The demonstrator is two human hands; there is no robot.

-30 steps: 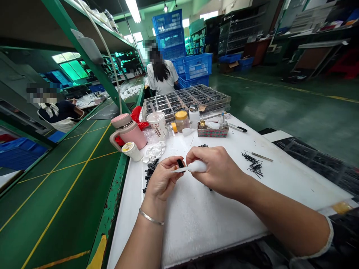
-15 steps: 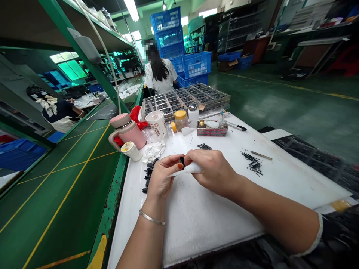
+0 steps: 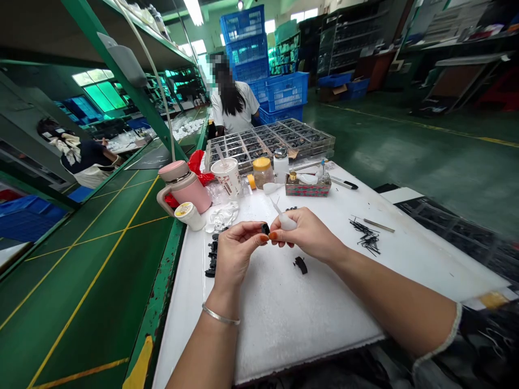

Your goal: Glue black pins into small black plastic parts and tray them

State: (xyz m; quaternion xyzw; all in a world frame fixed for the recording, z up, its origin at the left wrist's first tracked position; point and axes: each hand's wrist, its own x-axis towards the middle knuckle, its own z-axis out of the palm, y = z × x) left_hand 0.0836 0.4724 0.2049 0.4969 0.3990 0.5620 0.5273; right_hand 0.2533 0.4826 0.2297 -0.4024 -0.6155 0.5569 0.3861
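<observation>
My left hand (image 3: 235,253) pinches a small black part (image 3: 265,229) between thumb and fingertips. My right hand (image 3: 308,233) meets it at that part and also grips a small white squeeze bottle (image 3: 286,220), whose thin nozzle points up and away. Another small black part (image 3: 300,265) lies on the white foam mat (image 3: 292,313) just below my right hand. A heap of the same black parts (image 3: 211,256) sits at the mat's left edge, beside my left hand.
A pink mug (image 3: 184,188), a paper cup (image 3: 226,178), a yellow-lidded jar (image 3: 263,172) and a small patterned tray (image 3: 308,188) stand at the back. Thin black pins (image 3: 367,239) lie to the right. Compartment trays (image 3: 275,141) sit behind. A person (image 3: 233,102) works beyond them, another (image 3: 83,156) at left.
The bottle's nozzle has left the part and swung upward. My right hand has drawn back, and both hands now pinch the part. A black part on the mat has come into sight.
</observation>
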